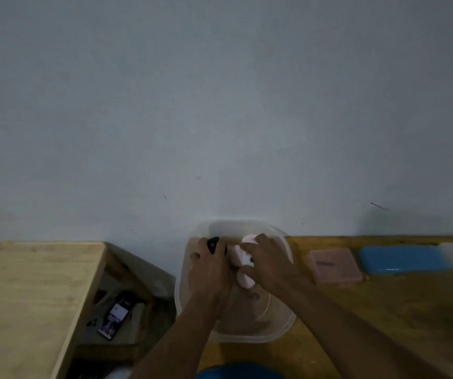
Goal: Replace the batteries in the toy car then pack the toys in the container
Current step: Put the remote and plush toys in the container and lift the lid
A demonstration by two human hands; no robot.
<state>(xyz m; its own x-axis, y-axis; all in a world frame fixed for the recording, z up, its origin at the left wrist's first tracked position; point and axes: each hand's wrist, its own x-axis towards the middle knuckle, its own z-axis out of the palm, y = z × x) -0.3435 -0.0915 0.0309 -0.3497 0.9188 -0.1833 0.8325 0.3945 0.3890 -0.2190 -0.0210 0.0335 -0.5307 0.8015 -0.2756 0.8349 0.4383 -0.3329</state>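
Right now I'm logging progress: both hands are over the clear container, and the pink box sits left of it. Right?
Not quite. In the head view the pink box sits right of the clear container, beside the blue case. Both hands, left and right, are indeed over the container.

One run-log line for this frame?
phase: packing | left hand: black toy | right hand: pink toy | both over clear container

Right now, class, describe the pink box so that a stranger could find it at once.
Start at the clear plastic container on the wooden table. Just right of it lies the pink box. Its blue neighbour further right is longer; this one is square and pink.
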